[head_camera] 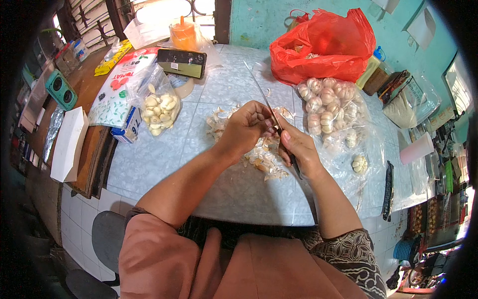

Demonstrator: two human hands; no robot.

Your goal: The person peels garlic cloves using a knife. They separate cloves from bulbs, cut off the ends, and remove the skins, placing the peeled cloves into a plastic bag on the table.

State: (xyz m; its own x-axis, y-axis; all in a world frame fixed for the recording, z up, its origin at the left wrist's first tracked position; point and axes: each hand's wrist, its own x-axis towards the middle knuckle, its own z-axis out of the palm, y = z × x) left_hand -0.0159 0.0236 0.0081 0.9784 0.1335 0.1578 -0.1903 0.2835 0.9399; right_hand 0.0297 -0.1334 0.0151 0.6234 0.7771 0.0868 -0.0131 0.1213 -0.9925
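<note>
My right hand (300, 147) grips the dark handle of a kitchen knife (260, 84), its long thin blade pointing up and to the left. Close against the knife, my left hand (246, 125) has its fingers curled around something small, probably a garlic clove, mostly hidden by the fingers. Beneath both hands lies a heap of papery garlic skins (263, 160). Left of them stands a clear plastic bag of peeled garlic cloves (160, 108). To the right, whole garlic bulbs (330, 101) fill another clear bag, and a single garlic bulb (359, 164) rests on the plastic nearer me.
A red plastic bag (321, 45) stands at the back by the wall. A phone (182, 62) leans behind the peeled cloves. A pink-white cup (416, 148) is at the right. On the left are a white box (69, 145), a small blue box (127, 126) and a teal speaker (61, 89).
</note>
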